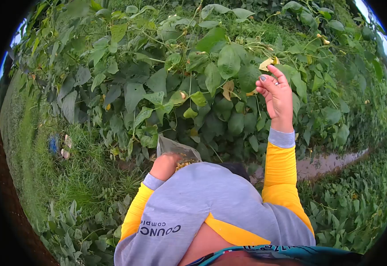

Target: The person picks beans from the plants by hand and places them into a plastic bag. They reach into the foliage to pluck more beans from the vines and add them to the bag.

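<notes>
My right hand point(274, 91) is raised among the vine leaves at the upper right, a ring on one finger. Its fingers are curled, and the index fingertip is beside a pale yellow flower point(266, 64); whether it touches the flower is unclear. Down at the left, my left hand point(166, 165) is at the mouth of a clear plastic bag point(175, 147), its fingers blurred and partly hidden. Small yellow-brown pieces point(185, 163) lie inside the bag, close against my grey and yellow shirt.
Dense green climbing vines point(229, 62) fill the space ahead. Blue and whitish items point(65, 146) lie in the grass at left. A strip of grey sheeting or wet ground point(324, 164) runs under the plants at right, with low leafy plants point(349, 204) nearer.
</notes>
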`<state>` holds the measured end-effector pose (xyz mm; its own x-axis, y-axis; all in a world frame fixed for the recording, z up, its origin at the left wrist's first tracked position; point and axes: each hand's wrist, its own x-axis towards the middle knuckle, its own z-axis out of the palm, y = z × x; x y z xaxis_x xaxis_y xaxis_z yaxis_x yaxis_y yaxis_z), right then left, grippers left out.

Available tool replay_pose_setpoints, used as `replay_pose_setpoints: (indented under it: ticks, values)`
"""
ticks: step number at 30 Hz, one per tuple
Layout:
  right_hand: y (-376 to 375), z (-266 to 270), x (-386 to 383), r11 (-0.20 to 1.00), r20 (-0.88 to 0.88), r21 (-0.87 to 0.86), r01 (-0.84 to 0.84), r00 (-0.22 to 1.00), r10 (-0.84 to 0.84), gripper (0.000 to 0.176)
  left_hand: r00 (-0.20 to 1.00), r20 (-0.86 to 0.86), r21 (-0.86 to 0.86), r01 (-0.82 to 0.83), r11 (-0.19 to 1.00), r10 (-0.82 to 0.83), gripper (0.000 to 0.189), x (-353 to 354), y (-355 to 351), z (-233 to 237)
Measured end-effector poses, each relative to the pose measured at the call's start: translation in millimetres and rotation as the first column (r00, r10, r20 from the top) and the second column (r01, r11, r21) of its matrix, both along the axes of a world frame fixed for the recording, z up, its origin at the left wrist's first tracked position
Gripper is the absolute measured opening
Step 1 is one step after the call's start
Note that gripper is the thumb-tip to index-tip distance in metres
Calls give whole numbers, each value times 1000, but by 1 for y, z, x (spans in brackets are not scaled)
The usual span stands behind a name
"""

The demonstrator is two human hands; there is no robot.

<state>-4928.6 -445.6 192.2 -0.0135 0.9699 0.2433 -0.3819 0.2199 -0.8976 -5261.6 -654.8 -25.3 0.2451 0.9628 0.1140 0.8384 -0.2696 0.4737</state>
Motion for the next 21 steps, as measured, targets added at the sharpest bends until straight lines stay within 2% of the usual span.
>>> replay_pose_setpoints:
  ticks: [1,3,4,5,6,7,8,9,11,13,14,16,18,21]
  values:
    - [-11,-3,-10,1000,-20,22,7,1000,-6,37,999,47,72,-4,997,1,14,-2,1,-1]
    - [-48,-14,-50,982,149,179,56,985,-83,27,988,106,36,-118,992,114,13,1,-1,17]
    - [-72,-25,-72,979,209,194,-57,978,16,17,977,132,14,-170,985,166,13,3,-2,29]
    - [-86,-31,-82,918,582,276,-283,809,74,16,966,146,-40,-212,976,216,11,4,-2,40]
    - [-96,-26,-95,772,770,199,-604,584,259,19,952,156,-95,-252,963,264,10,5,-2,50]
    - [-92,-32,-97,662,847,297,-689,510,151,21,936,166,-149,-289,946,312,9,5,-2,54]
    - [-88,-37,-99,528,884,385,-757,467,25,22,939,194,-79,-274,958,284,10,2,-3,54]
    - [-77,-24,-99,536,879,394,-746,476,16,22,942,220,-5,-259,966,254,11,-3,-3,53]
    - [-57,37,-95,828,776,352,-437,630,2,20,936,273,77,-251,965,221,13,-8,-5,49]
    - [-13,77,-91,804,583,554,-215,790,-191,19,922,323,95,-255,962,212,15,-13,-10,44]
    - [16,92,-94,774,524,610,-169,819,-234,20,915,337,70,-262,963,224,17,-14,-13,44]
    - [83,120,-101,771,625,613,-172,702,-340,21,899,362,20,-272,962,246,20,-14,-20,45]
    - [165,131,-108,854,825,445,-270,494,-274,34,886,396,2,-264,965,241,20,-14,-26,47]
    - [238,116,-130,950,702,74,-303,693,167,47,853,454,-22,-280,960,259,20,-9,-35,61]
